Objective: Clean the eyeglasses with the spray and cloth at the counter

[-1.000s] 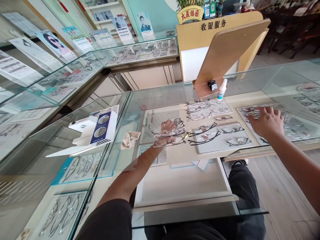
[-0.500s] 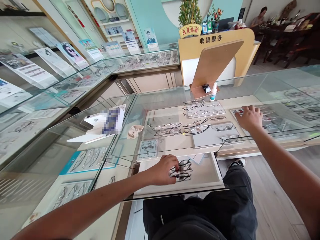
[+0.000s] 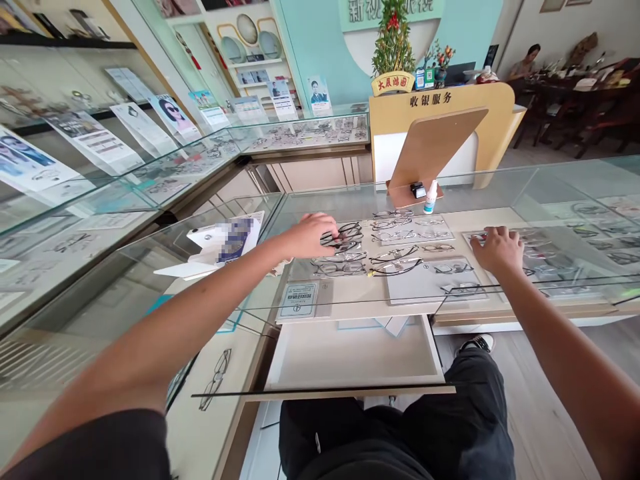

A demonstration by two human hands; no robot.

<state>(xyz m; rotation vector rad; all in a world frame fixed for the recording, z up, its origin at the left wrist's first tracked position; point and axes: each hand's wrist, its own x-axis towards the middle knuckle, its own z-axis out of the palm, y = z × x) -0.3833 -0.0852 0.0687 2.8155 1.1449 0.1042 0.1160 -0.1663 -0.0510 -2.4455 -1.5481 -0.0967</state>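
Over the glass counter top, my left hand (image 3: 314, 236) is closed on dark-framed eyeglasses (image 3: 349, 233), which look like two pairs held together. Below them, more eyeglasses (image 3: 340, 268) lie in rows. My right hand (image 3: 499, 251) rests on the counter farther right, fingers apart and slightly curled, holding nothing. Under its fingers a tray of glasses shows through the glass. A grey tray (image 3: 415, 287) with eyeglasses lies between the two hands, nearer me. In front of my body a white drawer (image 3: 350, 363) stands pulled out, with some papers at its back.
Behind the glasses stand a tilted wooden-backed mirror (image 3: 435, 147) and a white spray bottle (image 3: 431, 198). A folded white card (image 3: 220, 247) stands on the left. Glass display cases (image 3: 200, 157) run along the left and back. A person (image 3: 525, 63) sits far off at the right.
My left hand has lifted the eyeglasses out of the drawer and carried them up and forward over the counter. My right hand stays in place. The view has tilted up a little.
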